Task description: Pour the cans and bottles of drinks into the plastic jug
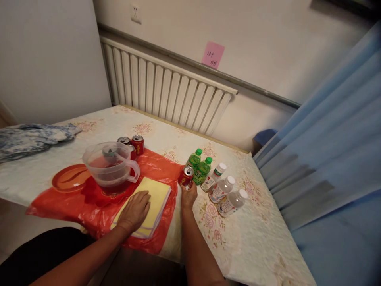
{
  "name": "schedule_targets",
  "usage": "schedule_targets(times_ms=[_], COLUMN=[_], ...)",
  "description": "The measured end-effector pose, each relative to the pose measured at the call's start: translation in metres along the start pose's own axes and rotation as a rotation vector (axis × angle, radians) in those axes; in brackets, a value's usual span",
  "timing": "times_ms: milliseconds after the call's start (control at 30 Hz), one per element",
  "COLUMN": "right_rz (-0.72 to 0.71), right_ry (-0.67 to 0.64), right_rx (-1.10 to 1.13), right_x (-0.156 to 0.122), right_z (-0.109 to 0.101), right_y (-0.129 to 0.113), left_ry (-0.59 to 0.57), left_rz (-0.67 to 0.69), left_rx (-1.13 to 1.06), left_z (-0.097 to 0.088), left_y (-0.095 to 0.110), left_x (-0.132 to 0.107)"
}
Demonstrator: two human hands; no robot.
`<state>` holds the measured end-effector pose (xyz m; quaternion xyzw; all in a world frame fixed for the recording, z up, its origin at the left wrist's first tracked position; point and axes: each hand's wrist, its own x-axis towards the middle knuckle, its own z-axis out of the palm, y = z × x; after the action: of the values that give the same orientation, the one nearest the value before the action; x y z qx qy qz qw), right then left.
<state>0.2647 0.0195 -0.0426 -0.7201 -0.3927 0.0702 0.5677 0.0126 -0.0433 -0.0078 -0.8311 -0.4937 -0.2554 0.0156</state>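
Observation:
My left hand (135,210) lies flat, fingers stretched out, on a folded yellow cloth (157,196) that rests on a red plastic sheet (160,167). My right hand (189,195) grips a red drink can (186,175) at the sheet's right edge, tilted a little. Right beside that can stand two green bottles (199,166) and a row of clear white-capped bottles (226,194). A clear plastic pitcher (110,167) with dark liquid in it sits to the left on the sheet.
An orange plate (70,178) lies left of the pitcher. More red cans (137,143) stand behind it. A blue patterned cloth (29,137) is at the table's far left. A radiator (166,93) lines the wall; a blue curtain (333,159) hangs on the right.

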Motion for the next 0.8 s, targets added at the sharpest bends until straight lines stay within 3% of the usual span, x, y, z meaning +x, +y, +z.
schedule_targets(times_ms=[800], right_rz=[-0.001], right_ry=[-0.045], right_rx=[-0.007], right_x=[-0.004], right_z=[-0.008], right_y=[-0.013], left_ry=[0.012], left_rz=[0.014], left_rx=[0.035], left_z=[0.003], left_y=[-0.004], left_x=[-0.002])
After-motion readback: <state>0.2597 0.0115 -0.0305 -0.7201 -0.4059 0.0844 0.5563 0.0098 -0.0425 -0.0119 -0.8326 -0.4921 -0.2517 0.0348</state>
